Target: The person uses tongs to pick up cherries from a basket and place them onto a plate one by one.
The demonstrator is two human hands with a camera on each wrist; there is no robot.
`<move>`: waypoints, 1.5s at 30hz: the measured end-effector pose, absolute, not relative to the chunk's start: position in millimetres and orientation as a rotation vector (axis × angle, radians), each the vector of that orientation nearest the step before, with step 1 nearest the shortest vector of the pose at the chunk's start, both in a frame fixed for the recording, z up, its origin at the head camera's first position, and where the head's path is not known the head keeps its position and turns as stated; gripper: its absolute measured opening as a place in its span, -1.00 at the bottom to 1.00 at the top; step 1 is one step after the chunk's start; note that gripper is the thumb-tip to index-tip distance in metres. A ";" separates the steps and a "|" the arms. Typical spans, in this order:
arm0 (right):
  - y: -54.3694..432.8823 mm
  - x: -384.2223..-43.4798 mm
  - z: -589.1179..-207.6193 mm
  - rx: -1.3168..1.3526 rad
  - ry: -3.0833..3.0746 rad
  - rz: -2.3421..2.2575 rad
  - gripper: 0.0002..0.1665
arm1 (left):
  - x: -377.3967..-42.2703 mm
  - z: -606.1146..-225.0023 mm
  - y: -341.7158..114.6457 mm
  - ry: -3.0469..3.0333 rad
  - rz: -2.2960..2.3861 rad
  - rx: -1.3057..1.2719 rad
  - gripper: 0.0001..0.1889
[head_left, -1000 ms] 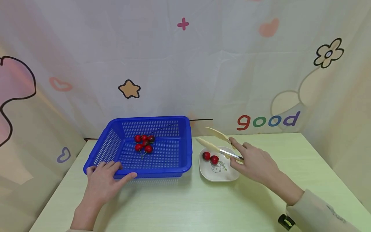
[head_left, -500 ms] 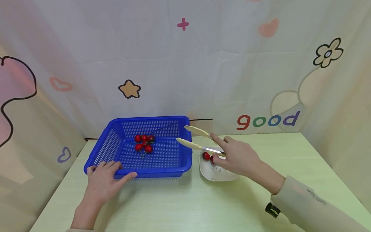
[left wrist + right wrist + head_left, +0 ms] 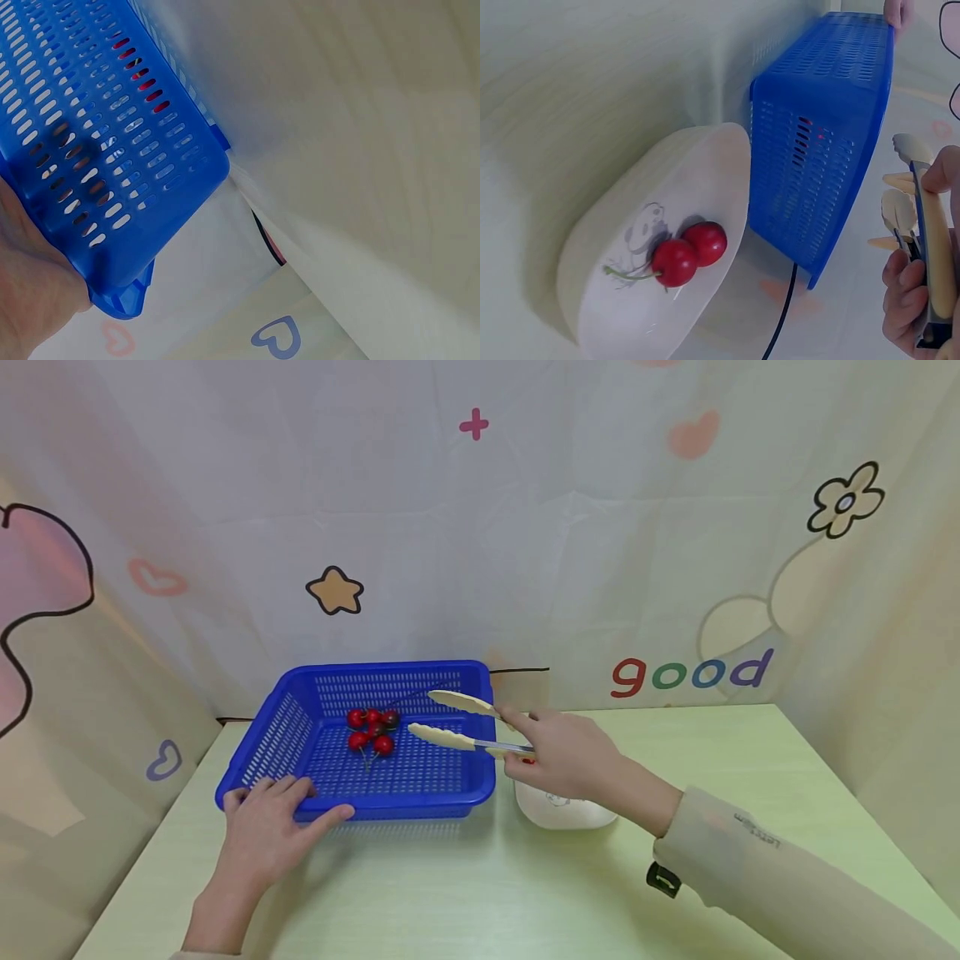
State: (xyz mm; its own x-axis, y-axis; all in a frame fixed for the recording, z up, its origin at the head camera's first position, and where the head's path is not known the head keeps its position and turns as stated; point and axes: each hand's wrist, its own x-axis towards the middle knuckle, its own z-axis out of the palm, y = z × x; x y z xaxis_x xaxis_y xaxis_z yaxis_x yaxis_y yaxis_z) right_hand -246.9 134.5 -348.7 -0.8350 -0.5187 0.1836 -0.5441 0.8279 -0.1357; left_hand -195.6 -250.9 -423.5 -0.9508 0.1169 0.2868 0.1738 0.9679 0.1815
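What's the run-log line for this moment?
left hand: grips basket | right hand: holds open tongs, tips over basket | cherries: in basket and dish

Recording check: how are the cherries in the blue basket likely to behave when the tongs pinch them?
The cherries look round and glossy, so they may roll or slip between the tips of the tongs. Their thin stems probably bend easily. Each cherry looks small compared with the basket, so lifting one likely takes little effort.
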 end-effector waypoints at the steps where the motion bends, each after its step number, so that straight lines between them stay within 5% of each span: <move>1: 131.8 -248.0 -347.6 0.851 -2.871 0.269 -0.22 | -195.6 -423.5 -250.9 -2.840 -0.298 -0.214 -0.18; 34: 38.7 -287.2 -352.2 0.962 -3.072 -0.017 -0.28 | -196.4 -423.2 -249.3 -2.847 -0.298 -0.214 -0.17; 45: 24.7 -294.8 -357.4 0.929 -3.126 -0.014 -0.68 | -195.4 -422.3 -250.3 -2.851 -0.301 -0.213 -0.18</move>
